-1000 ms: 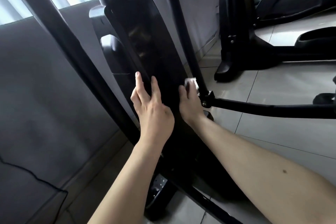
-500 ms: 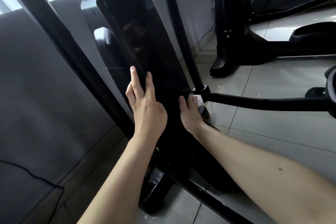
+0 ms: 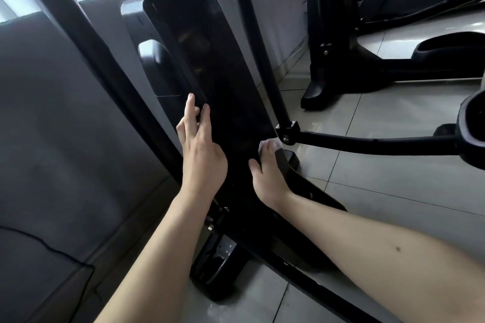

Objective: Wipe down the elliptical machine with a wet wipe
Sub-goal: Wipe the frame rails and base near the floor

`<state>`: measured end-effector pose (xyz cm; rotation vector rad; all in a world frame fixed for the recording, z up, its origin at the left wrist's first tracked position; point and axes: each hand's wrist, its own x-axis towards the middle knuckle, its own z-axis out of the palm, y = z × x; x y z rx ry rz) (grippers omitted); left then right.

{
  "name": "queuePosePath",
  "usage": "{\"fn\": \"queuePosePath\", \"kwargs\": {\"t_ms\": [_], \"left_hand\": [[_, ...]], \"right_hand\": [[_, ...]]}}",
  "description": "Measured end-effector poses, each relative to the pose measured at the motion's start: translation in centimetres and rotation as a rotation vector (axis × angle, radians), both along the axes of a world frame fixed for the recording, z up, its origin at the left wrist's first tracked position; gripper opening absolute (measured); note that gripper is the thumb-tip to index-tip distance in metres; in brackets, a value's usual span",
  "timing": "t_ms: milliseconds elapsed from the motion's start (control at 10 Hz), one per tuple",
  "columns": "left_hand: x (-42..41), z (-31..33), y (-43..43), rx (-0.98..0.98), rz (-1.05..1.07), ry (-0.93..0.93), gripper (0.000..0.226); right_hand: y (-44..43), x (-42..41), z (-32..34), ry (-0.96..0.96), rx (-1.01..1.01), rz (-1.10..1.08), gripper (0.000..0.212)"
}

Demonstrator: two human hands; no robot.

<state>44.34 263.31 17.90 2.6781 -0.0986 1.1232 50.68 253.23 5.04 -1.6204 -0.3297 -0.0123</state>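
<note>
The tall glossy black plastic elliptical machine housing stands tilted, its top leaning toward 11 o'clock, between black metal tubes. The small white crumpled wet wipe is bunched against its 5 o'clock edge, at 7 o'clock of the bolted pivot joint.

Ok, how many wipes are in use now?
1: a white wipe held by the right hand's fingers against the black panel's lower right edge. The left hand holds none; others may be hidden.
</note>
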Motion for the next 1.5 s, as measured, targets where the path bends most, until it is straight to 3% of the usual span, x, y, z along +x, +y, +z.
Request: {"fn": "queuePosePath", "kwargs": {"t_ms": [100,300,400,500,600,700,800,1000,1100,1200,1300,1500], "left_hand": [[-0.3,0.4,0.0,-0.012,0.011,-0.001,0.078],[-0.6,1.0,0.3,-0.049,-0.009,-0.038,0.077],[-0.8,1.1,0.6,-0.046,-0.007,-0.046,0.075],[-0.9,0.8,0.6,-0.039,-0.011,-0.031,0.076],[-1.1,0.5,0.3,-0.049,-0.024,-0.021,0.076],[-1.1,0.3,0.2,-0.101,-0.036,-0.010,0.077],[-1.1,0.5,0.4,-0.129,-0.054,-0.030,0.075],[-1.7,0.8,1.3,-0.157,-0.101,-0.050,0.069],[-2.0,0.9,1.7,-0.177,-0.096,-0.019,0.066],[-2.2,0.8,1.8,-0.171,-0.100,0.012,0.063],[-2.3,0.6,1.7,-0.176,-0.097,0.039,0.058],[-2.0,-0.3,1.5,-0.175,-0.102,0.084,0.056]], "right_hand": [[-0.2,0.4,2.5,-0.013,-0.024,-0.049,0.041],[1.6,-0.7,10.7,-0.470,-0.034,-0.111,0.053],[1.3,-1.4,10.0,-0.571,0.005,-0.149,0.020],[0.3,-2.7,5.8,-0.498,-0.065,-0.228,0.022],[-0.4,-3.7,1.1,-0.256,-0.090,-0.188,0.018],[-0.7,-3.5,1.2,-0.031,0.023,-0.137,0.012],[-0.4,-2.8,6.4,0.062,0.334,-0.053,0.008],[0.6,-2.0,12.5,-0.313,0.218,-0.099,0.016],[0.2,-2.8,9.8,-0.302,0.076,-0.104,0.021],[-0.8,-3.6,3.8,-0.194,-0.134,-0.055,0.015],[-1.6,-3.7,1.4,-0.068,-0.205,-0.022,0.004],[-1.0,-1.4,9.2,-0.300,-0.031,-0.058,0.006]]}}
